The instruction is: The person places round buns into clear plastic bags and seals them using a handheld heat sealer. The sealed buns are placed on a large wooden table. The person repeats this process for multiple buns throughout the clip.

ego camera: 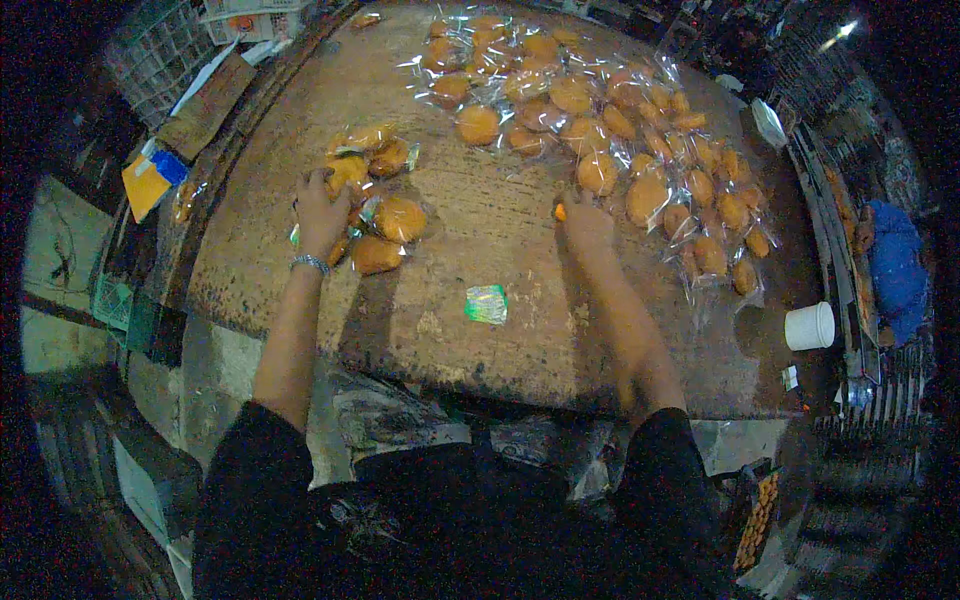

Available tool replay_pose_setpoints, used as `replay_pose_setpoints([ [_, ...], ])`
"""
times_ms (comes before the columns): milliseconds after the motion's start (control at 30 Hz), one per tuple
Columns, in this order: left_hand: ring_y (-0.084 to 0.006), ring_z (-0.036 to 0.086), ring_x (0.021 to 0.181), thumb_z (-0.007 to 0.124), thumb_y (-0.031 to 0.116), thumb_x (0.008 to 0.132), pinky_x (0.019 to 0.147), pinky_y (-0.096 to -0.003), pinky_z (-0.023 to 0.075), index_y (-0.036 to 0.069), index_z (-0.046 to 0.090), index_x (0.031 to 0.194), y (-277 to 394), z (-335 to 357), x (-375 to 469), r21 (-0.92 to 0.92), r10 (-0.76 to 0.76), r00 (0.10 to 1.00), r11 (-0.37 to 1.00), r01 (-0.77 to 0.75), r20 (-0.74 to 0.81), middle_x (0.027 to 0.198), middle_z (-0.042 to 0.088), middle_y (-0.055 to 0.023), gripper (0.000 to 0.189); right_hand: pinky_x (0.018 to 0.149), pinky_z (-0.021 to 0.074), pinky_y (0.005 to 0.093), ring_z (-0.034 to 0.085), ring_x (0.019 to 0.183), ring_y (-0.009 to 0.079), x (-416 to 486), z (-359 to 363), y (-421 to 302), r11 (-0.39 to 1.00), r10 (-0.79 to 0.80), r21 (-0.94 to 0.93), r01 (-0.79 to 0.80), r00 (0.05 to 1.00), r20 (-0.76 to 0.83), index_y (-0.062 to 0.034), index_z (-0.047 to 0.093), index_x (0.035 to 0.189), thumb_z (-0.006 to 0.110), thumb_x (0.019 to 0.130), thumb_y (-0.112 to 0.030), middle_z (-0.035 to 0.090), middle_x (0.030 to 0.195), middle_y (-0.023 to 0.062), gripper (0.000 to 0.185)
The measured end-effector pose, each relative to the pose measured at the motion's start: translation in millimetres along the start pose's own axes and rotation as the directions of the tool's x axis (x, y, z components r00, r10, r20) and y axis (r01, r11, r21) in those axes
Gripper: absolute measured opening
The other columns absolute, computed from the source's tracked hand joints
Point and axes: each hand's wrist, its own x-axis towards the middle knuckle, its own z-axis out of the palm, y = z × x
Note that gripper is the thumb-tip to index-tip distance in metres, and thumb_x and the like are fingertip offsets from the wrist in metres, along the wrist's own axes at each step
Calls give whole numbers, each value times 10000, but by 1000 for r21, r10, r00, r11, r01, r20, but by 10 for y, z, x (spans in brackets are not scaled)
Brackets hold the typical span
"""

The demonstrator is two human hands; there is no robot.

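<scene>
My left hand [322, 214] lies over a small group of round golden-brown baked pieces in clear plastic bags, its fingers touching one bagged piece [347, 174]. Whether it grips that piece is unclear. Beside it are more bagged pieces [400, 219], some with green-and-white labels. My right hand [589, 225] is curled around a small orange object [560, 213], mostly hidden by the fingers. It is at the near edge of a large spread of bagged pieces [598, 174]. Between my forearms, a green-and-white stack of printed labels [487, 304] sits on the worn wooden table [465, 225].
A white plastic tub [810, 327] stands at the table's right edge. Beyond that edge is a person in blue [896, 262]. Along the left edge are a cardboard piece [206, 109] and a yellow-and-blue item [152, 182]. Plastic crates [255, 19] stand at the far left.
</scene>
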Motion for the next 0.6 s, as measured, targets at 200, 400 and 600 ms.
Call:
replay_pose_setpoints([
  [200,-376,450,1081,638,182,739,909,-434,379,59,522,1056,397,-207,-385,-152,152,988,977,-149,13,1136,466,-225,359,566,490,430,616,663,331,-136,-353,162,990,13,137,25,962,-272,-75,552,940,588,741,-208,623,798,156,242],
  [400,-333,431,1132,756,193,616,954,-405,349,40,505,1081,1532,-708,-831,-517,594,789,730,-447,159,1184,468,-170,550,584,396,279,510,661,146,-873,-1735,127,547,-293,823,153,956,17,-18,529,732,553,658,-126,536,702,60,134],
  [600,-204,565,938,824,218,572,817,-329,462,53,512,1083,2075,-940,-1227,-618,559,277,755,220,782,985,588,-81,621,516,363,211,435,596,64,-1469,-2023,-80,27,-172,997,68,983,-63,-12,537,974,538,716,-177,553,789,44,306],
])
